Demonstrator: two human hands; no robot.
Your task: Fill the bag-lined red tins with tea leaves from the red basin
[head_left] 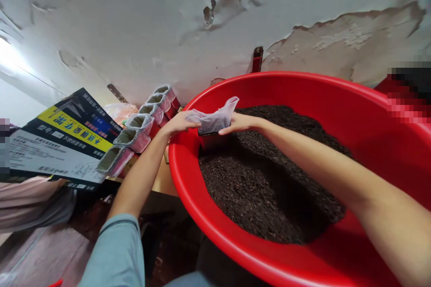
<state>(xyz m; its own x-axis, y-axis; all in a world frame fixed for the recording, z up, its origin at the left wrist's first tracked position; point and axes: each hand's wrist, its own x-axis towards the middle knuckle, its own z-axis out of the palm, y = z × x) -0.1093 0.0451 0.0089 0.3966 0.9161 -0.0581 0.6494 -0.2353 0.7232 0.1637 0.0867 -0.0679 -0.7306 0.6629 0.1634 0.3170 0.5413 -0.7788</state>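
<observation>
Over the left rim of a big red tub (186, 195), both hands hold a container lined with a thin translucent plastic bag (217, 121). My left hand (182, 123) grips the bag's left side, thumb on the film. On the right side, my right hand (239, 123) has its thumb and fingers round the bag and the container's dark edge. Inside the tub lies a heap of dark, loose, leaf-like material (256, 193), beneath and to the right of the hands. The container's lower part is partly hidden by the film.
Several bag-lined containers (138, 123) stand in a row left of the tub. Beside them is a printed cardboard box (63, 143) in black, yellow and white. A peeling wall (144, 22) rises behind. Part of a person's clothing (33, 202) shows at the lower left.
</observation>
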